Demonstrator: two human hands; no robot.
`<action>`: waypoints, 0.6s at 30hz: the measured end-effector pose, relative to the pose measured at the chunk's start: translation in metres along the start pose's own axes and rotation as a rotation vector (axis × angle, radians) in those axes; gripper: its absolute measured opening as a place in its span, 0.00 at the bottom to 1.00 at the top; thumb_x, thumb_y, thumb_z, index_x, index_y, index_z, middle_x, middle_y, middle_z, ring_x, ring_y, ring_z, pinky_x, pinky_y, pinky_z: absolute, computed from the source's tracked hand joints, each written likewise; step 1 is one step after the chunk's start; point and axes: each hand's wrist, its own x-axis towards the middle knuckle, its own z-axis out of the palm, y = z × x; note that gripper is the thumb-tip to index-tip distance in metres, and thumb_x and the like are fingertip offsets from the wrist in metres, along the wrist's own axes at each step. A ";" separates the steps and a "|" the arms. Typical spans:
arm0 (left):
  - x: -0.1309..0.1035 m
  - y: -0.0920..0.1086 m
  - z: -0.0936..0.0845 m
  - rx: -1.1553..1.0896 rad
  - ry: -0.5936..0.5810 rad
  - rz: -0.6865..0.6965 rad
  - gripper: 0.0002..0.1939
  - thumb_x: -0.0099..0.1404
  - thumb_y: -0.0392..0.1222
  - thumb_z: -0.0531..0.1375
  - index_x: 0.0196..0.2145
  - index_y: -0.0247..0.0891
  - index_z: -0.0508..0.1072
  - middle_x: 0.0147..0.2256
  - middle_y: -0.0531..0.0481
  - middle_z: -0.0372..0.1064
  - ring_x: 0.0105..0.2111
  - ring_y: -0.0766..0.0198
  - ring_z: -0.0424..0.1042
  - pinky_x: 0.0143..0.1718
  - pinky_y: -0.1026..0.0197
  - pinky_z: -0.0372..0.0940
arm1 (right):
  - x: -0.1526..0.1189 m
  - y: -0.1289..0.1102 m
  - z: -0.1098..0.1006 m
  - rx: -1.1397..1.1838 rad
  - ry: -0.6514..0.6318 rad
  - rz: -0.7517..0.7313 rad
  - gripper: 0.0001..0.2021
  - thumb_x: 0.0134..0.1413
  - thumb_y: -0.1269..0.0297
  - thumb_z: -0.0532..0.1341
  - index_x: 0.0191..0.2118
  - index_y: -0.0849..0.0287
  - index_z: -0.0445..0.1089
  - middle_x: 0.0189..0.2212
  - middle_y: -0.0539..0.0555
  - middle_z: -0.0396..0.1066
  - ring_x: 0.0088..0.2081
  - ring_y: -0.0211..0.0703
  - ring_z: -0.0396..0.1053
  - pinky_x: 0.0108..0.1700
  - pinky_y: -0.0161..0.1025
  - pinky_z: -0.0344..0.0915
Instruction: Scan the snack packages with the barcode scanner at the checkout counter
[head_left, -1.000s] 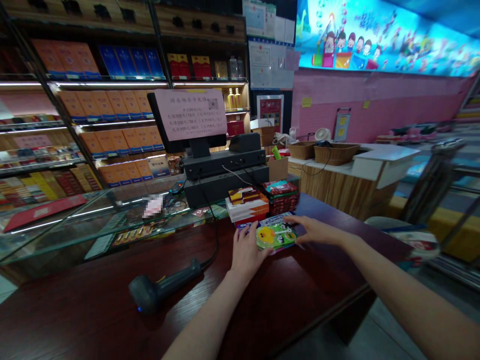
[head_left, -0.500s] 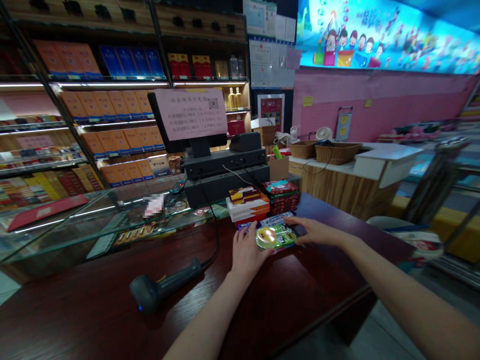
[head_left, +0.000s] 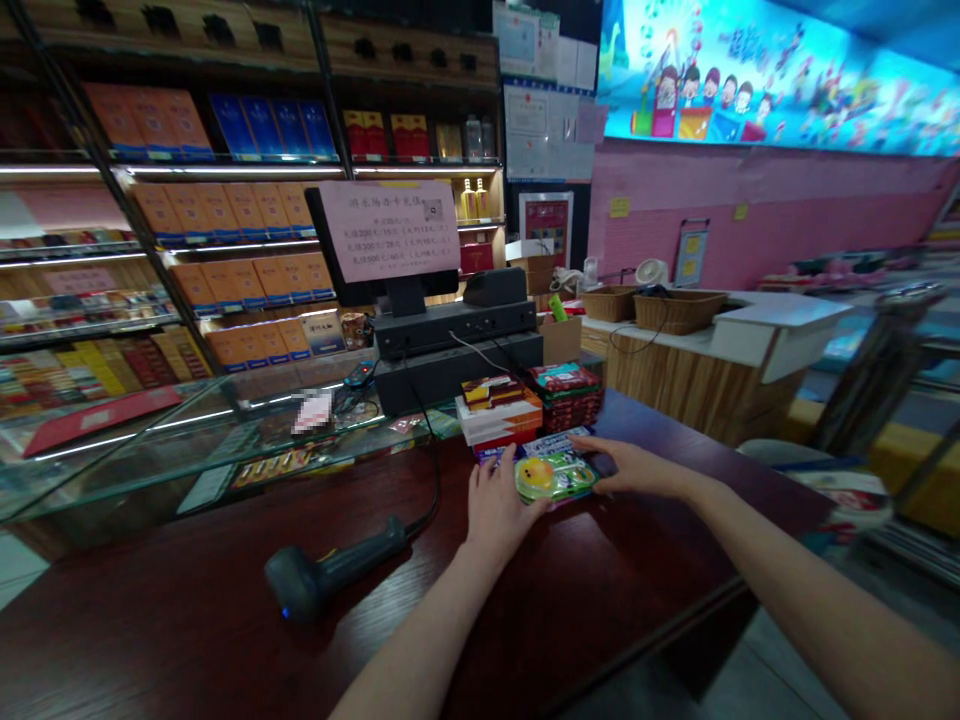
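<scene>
Green packets with a yellow round figure (head_left: 538, 475) lie on the dark red table (head_left: 360, 640), over blue-purple packaging (head_left: 559, 442). At their left edge rests my left hand (head_left: 496, 505), fingers apart, its thumb along the near edge. My right hand (head_left: 630, 468) curves round the right end, thumb and fingers apart. Both hands touch or nearly touch the packets from the sides. Just behind stand a stack of white and orange boxes (head_left: 499, 415) and a dark basket of red packets (head_left: 566, 393).
A barcode scanner (head_left: 330, 572) lies at the left front, its cable running back to the register (head_left: 457, 350). A glass display case (head_left: 262, 430) adjoins the table on the left. Wicker baskets (head_left: 679, 312) sit on a counter behind. A stool (head_left: 817, 475) stands right.
The whole view has shifted slightly, moving the scene a little to the right in the picture. Both hands keep the same place around the packets.
</scene>
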 end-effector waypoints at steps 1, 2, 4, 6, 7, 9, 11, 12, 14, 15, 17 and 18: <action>0.000 0.000 -0.001 -0.001 -0.001 -0.001 0.44 0.58 0.57 0.66 0.66 0.40 0.56 0.59 0.43 0.68 0.63 0.48 0.61 0.67 0.43 0.50 | 0.000 -0.001 -0.001 -0.004 0.003 -0.007 0.46 0.39 0.63 0.68 0.68 0.58 0.58 0.62 0.59 0.67 0.61 0.61 0.66 0.66 0.51 0.58; 0.000 0.000 -0.002 -0.005 -0.003 0.000 0.44 0.57 0.57 0.66 0.66 0.41 0.56 0.59 0.43 0.68 0.63 0.48 0.61 0.67 0.43 0.50 | -0.001 -0.002 -0.002 -0.012 0.005 -0.012 0.46 0.40 0.62 0.69 0.68 0.59 0.58 0.62 0.59 0.67 0.61 0.60 0.65 0.66 0.51 0.57; -0.001 0.001 -0.005 -0.013 -0.008 0.003 0.44 0.57 0.58 0.66 0.66 0.41 0.56 0.60 0.43 0.67 0.62 0.48 0.61 0.67 0.43 0.50 | -0.002 -0.004 -0.004 -0.030 0.016 -0.015 0.45 0.40 0.60 0.68 0.68 0.60 0.58 0.62 0.59 0.66 0.63 0.60 0.64 0.67 0.52 0.55; -0.002 0.002 -0.008 -0.018 -0.016 0.006 0.45 0.57 0.59 0.66 0.66 0.42 0.56 0.61 0.42 0.66 0.63 0.47 0.61 0.67 0.43 0.51 | -0.004 -0.007 -0.006 -0.039 0.041 -0.018 0.44 0.41 0.59 0.68 0.67 0.60 0.60 0.63 0.59 0.66 0.63 0.60 0.63 0.68 0.53 0.54; -0.002 0.002 -0.010 -0.021 -0.021 0.006 0.46 0.57 0.59 0.66 0.67 0.42 0.55 0.62 0.42 0.65 0.63 0.47 0.60 0.66 0.43 0.51 | -0.004 -0.008 -0.007 -0.040 0.057 -0.021 0.43 0.41 0.59 0.68 0.66 0.59 0.61 0.63 0.59 0.66 0.63 0.61 0.63 0.68 0.54 0.54; -0.004 0.001 -0.012 -0.027 -0.026 0.010 0.47 0.57 0.60 0.65 0.67 0.40 0.55 0.63 0.41 0.63 0.63 0.47 0.60 0.66 0.44 0.52 | -0.005 -0.012 -0.008 -0.040 0.089 -0.025 0.40 0.42 0.58 0.68 0.65 0.59 0.63 0.63 0.59 0.66 0.63 0.61 0.63 0.67 0.53 0.55; -0.006 -0.001 -0.016 -0.035 -0.027 0.015 0.47 0.57 0.61 0.65 0.67 0.39 0.54 0.63 0.41 0.63 0.64 0.46 0.60 0.66 0.44 0.52 | -0.005 -0.017 -0.009 -0.048 0.112 -0.026 0.38 0.45 0.58 0.67 0.64 0.60 0.64 0.63 0.60 0.65 0.63 0.61 0.63 0.67 0.53 0.56; -0.007 -0.003 -0.018 -0.036 -0.025 0.018 0.46 0.58 0.60 0.65 0.67 0.38 0.55 0.63 0.40 0.63 0.64 0.46 0.59 0.66 0.44 0.53 | -0.005 -0.019 -0.009 -0.055 0.124 -0.029 0.37 0.46 0.58 0.66 0.64 0.61 0.64 0.63 0.60 0.65 0.63 0.61 0.63 0.67 0.53 0.57; -0.008 -0.007 -0.023 -0.032 -0.017 0.025 0.43 0.60 0.58 0.63 0.67 0.39 0.56 0.62 0.41 0.64 0.64 0.47 0.59 0.66 0.44 0.53 | -0.003 -0.024 -0.009 -0.072 0.148 -0.042 0.34 0.48 0.58 0.64 0.63 0.61 0.66 0.62 0.60 0.66 0.62 0.61 0.64 0.66 0.53 0.58; -0.009 -0.009 -0.027 -0.025 -0.009 0.029 0.41 0.62 0.57 0.63 0.66 0.39 0.56 0.61 0.41 0.65 0.63 0.47 0.60 0.66 0.44 0.53 | -0.001 -0.027 -0.009 -0.081 0.159 -0.052 0.33 0.49 0.58 0.63 0.62 0.60 0.66 0.61 0.59 0.67 0.62 0.61 0.65 0.66 0.54 0.58; -0.010 -0.014 -0.035 -0.001 0.014 0.043 0.36 0.64 0.53 0.62 0.65 0.40 0.58 0.61 0.41 0.66 0.63 0.48 0.60 0.65 0.44 0.55 | 0.003 -0.033 -0.007 -0.096 0.177 -0.074 0.31 0.50 0.58 0.61 0.61 0.59 0.68 0.60 0.59 0.70 0.60 0.60 0.67 0.64 0.54 0.60; -0.010 -0.017 -0.040 0.011 0.027 0.056 0.33 0.65 0.51 0.61 0.64 0.40 0.60 0.60 0.42 0.66 0.62 0.49 0.61 0.65 0.45 0.55 | 0.005 -0.037 -0.006 -0.100 0.183 -0.087 0.30 0.51 0.58 0.61 0.60 0.58 0.68 0.59 0.59 0.71 0.59 0.60 0.68 0.64 0.54 0.61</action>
